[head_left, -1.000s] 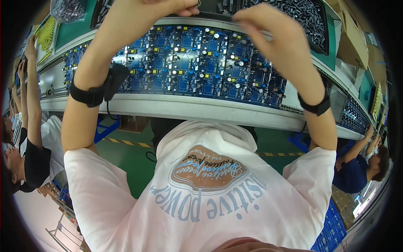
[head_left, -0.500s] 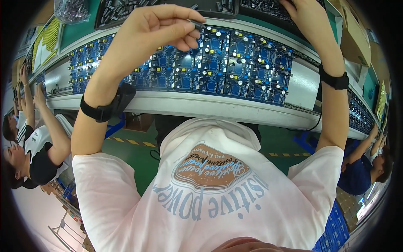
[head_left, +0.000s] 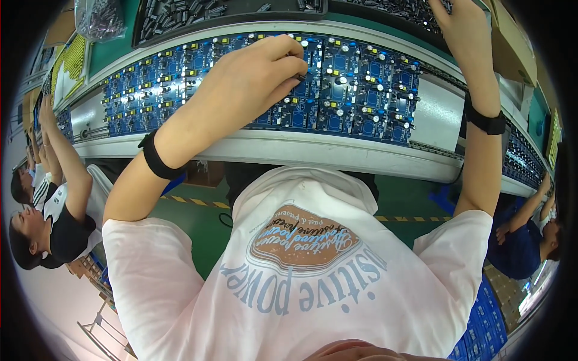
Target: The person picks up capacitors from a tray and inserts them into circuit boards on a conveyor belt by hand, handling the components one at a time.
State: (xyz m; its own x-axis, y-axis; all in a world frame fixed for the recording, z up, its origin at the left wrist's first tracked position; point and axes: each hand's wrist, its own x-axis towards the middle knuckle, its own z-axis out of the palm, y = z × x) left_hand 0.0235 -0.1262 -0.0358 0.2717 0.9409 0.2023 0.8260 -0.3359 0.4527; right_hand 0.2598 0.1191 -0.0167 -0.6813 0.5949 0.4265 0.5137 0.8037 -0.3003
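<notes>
Head view: left hand [head_left: 256, 75] is over the blue rectangular printed circuit boards [head_left: 343, 90], fingers curled, thumb and fingertips closed on a small dark cylindrical component [head_left: 299, 77], mostly hidden. Its tip is near the board surface; contact can't be told. Right hand [head_left: 465, 27] is up at the heap of small dark loose components [head_left: 409, 17], upper right, partly cut by the top edge; fingertips bent close together, cannot tell whether they grip a piece.

Boards sit edge to edge in a long row between the pale metal conveyor rails [head_left: 301, 144], below the left hand. They carry yellow square parts, silver-topped round cans and small blue parts; some outlined spots are bare. Black shallow plastic tray [head_left: 241, 12] with more dark cylinders stands behind the far rail; clear plastic bag [head_left: 101, 19] lies at upper left.
</notes>
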